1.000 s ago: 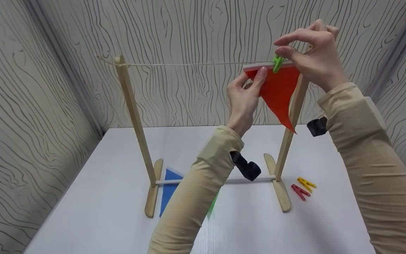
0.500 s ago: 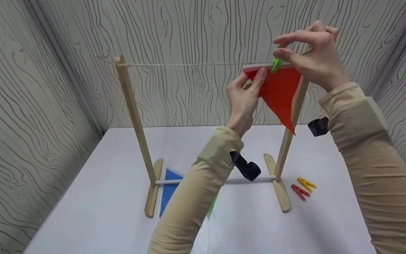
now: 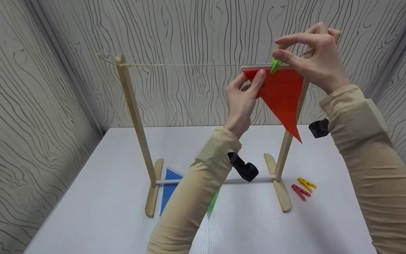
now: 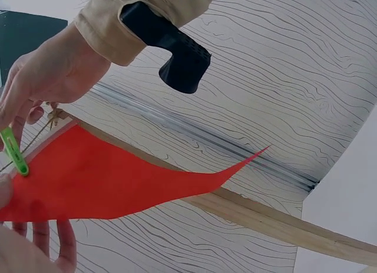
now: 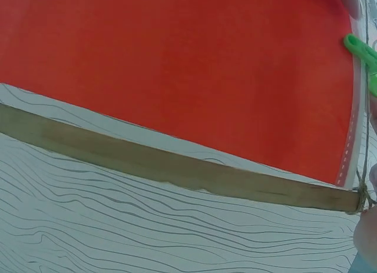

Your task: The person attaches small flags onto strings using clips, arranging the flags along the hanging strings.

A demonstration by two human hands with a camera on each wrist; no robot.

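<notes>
A red triangular pennant (image 3: 282, 95) with a white top edge hangs point down along the string (image 3: 185, 65), near the right post. My left hand (image 3: 241, 102) pinches its upper left corner, thumb in front and the other fingers behind. Above the top edge, my right hand (image 3: 317, 58) pinches a green clothespin (image 3: 275, 66) between thumb and index finger. The clothespin's tips straddle the white edge in the head view. In the left wrist view the clothespin (image 4: 14, 152) overlaps the pennant (image 4: 112, 173); in the right wrist view it lies at the white edge, beside the string (image 5: 366, 120).
The string runs between the left wooden post (image 3: 134, 116) and the right post (image 3: 284, 151). A white bar (image 3: 248, 179) joins their feet. Red (image 3: 300, 192) and yellow (image 3: 306, 184) clothespins lie right of the stand. A blue pennant (image 3: 168, 187) and a green piece (image 3: 213, 204) lie partly under my left forearm.
The green clothespin has tilted and shifted slightly left and down with my right fingertips. The pennant's lower point has swung a little right and down, and its top edge is more level.
</notes>
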